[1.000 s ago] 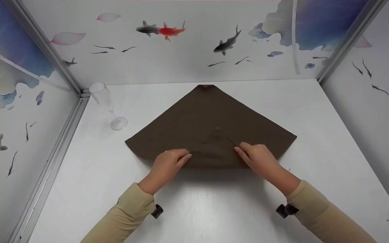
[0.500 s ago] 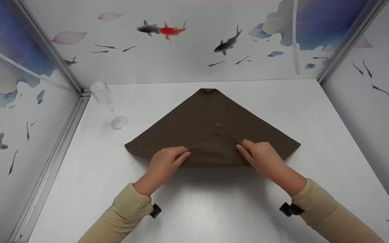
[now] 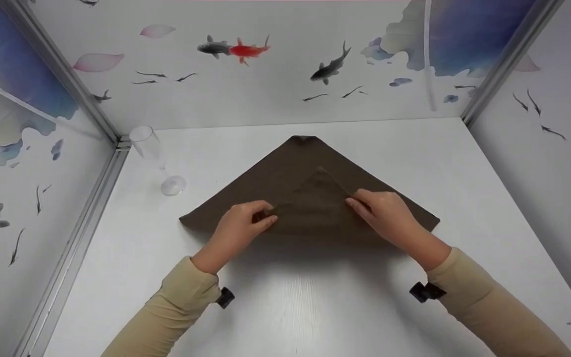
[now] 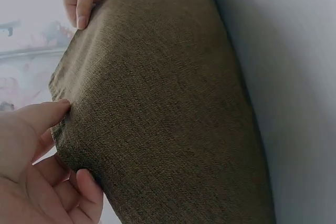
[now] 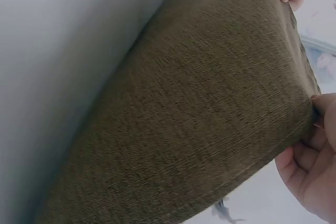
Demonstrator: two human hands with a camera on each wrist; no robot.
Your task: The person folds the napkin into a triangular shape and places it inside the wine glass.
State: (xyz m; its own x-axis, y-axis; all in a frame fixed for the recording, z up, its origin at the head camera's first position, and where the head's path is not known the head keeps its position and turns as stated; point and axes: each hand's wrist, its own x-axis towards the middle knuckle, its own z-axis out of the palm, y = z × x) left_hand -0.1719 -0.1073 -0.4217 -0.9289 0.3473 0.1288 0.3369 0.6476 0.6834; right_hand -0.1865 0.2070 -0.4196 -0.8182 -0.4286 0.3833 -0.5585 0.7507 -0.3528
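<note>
A brown cloth napkin (image 3: 265, 178) lies spread on the white table, its far corner tucked in and its near part lifted and turned over toward the back. My left hand (image 3: 238, 223) pinches the lifted part's left edge between thumb and fingers. At the right edge of that flap, my right hand (image 3: 384, 210) pinches the fabric. In the left wrist view the raised cloth (image 4: 168, 98) stretches between both hands, bulging toward the camera. From the right wrist, the same cloth (image 5: 199, 98) slopes up off the table into the right hand's fingers (image 5: 299, 156).
A clear stemmed glass (image 3: 147, 144) stands on the table (image 3: 285, 307) at the back left, beyond the cloth's left corner. Panels printed with fish (image 3: 332, 67) and petals enclose the table at the back and both sides.
Both hands have risen and moved away from the person, carrying the pinched flap farther over the napkin. The far corner has slid slightly nearer. The glass stays where it was.
</note>
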